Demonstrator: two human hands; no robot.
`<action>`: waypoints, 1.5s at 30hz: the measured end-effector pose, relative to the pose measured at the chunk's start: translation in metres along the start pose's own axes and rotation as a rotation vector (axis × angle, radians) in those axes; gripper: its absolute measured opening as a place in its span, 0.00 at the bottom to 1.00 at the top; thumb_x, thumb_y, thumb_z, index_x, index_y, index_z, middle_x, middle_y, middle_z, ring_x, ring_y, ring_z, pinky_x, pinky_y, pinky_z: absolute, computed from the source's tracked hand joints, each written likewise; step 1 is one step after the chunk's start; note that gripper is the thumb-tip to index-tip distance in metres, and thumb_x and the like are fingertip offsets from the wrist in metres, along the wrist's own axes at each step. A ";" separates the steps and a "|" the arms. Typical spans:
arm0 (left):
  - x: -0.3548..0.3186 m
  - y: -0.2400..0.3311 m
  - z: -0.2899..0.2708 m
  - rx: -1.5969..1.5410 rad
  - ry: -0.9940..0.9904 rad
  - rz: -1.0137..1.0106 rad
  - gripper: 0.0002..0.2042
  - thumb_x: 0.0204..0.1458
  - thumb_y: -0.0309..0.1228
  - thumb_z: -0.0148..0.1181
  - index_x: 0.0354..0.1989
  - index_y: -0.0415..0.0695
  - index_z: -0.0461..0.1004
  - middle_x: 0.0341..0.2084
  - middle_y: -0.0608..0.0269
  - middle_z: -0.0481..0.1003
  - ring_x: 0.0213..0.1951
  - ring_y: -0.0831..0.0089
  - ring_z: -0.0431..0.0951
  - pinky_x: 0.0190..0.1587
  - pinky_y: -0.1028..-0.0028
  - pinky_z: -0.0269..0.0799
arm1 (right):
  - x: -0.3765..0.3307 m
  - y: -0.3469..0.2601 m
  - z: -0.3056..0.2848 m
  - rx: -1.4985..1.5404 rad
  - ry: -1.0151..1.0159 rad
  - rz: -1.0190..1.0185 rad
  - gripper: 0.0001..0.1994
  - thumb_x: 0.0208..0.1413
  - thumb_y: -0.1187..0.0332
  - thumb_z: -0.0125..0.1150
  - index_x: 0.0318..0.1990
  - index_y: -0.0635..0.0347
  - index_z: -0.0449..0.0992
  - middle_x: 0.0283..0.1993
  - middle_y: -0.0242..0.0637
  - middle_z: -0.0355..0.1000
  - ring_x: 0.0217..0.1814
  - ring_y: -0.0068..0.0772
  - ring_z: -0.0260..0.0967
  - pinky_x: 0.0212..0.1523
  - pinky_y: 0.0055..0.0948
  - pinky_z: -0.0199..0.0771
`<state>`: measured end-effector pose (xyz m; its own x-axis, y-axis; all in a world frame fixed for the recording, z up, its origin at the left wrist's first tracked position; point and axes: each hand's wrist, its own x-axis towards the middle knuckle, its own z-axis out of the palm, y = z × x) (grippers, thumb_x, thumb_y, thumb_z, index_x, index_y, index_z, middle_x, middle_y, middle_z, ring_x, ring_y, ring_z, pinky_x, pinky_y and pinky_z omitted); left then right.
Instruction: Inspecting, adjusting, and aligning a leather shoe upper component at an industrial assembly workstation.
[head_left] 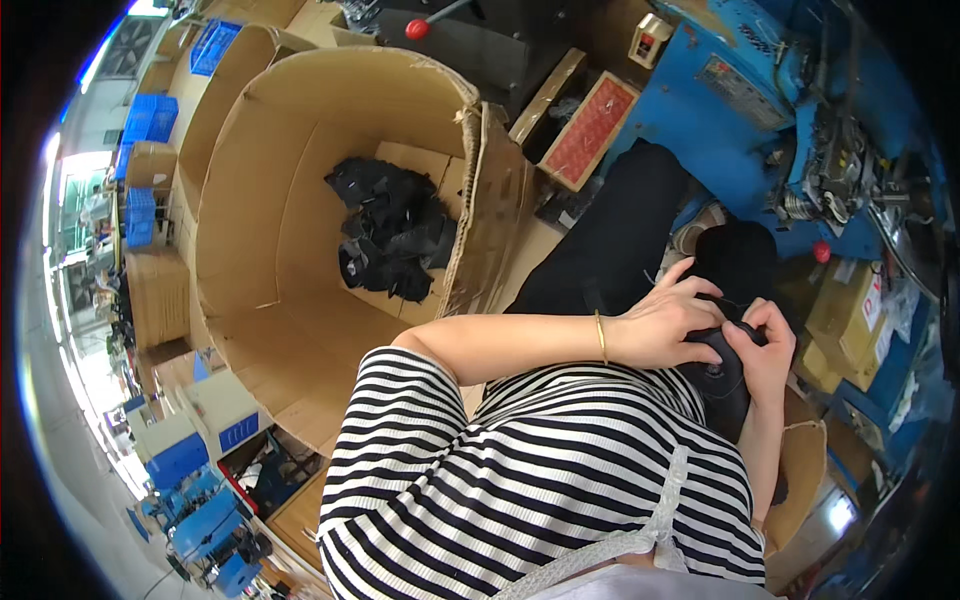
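Observation:
Both hands are together over my lap at the right, with the fingers bent on a small black piece (714,352). My left hand (672,318), with a gold bangle at its wrist, pinches the piece from the left and above. Closed on its right side is my right hand (766,348), thumb pressed against it. The piece looks soft, and a small shiny round spot shows near its lower part. Fingers cover much of it, and it blends into my black trousers (615,235), so I cannot make out its kind.
A big open cardboard box (290,200) to the left holds several crumpled black pieces (395,235). Blue machinery (700,110) with a red knob (821,251) stands ahead on the right. Nearby are a red-topped box (597,125) and a carton (845,320). Another cardboard container (805,465) sits at lower right.

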<state>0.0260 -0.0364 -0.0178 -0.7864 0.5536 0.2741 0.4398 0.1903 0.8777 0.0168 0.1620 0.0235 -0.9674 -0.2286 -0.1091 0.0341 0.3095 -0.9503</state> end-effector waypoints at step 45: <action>0.137 0.037 -0.025 0.105 0.171 0.040 0.08 0.53 0.28 0.58 0.34 0.34 0.73 0.32 0.54 0.71 0.37 0.60 0.69 0.44 0.67 0.65 | -0.010 -0.009 -0.051 1.389 0.337 0.078 0.15 0.60 0.65 0.45 0.45 0.67 0.73 0.43 0.40 0.75 0.44 0.31 0.74 0.48 0.29 0.73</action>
<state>-0.0766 0.0266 0.0616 -0.8259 0.4183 0.3781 0.5076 0.2594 0.8216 0.0130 0.2083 0.0475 -0.9573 0.0335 -0.2871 0.1123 -0.8721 -0.4764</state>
